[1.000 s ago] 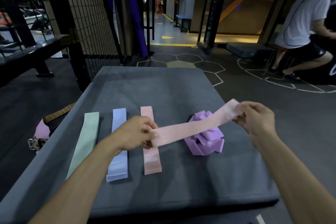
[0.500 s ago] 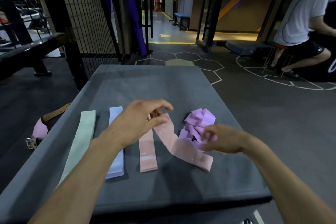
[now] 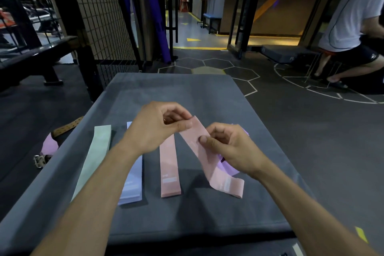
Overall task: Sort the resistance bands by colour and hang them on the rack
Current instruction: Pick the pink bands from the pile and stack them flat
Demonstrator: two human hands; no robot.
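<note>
While both hands pinch one pink band above it, the grey padded worktop (image 3: 207, 93) carries the sorted strips.
Largest after the worktop are the flat bands lying side by side along it: a green band (image 3: 93, 162) at the left; a lilac-blue band (image 3: 132, 185) next, partly under the left forearm; a second pink band (image 3: 169, 168) right of that; a crumpled purple pile (image 3: 228, 169) lies mostly hidden behind the right hand; the held pink band (image 3: 209, 162) slopes from its raised far end down to its near end resting on the worktop beside the flat pink one; the left hand (image 3: 154, 129) pinches its far end between thumb and fingers; the right hand (image 3: 230, 147) pinches it just below, thumb on top.
</note>
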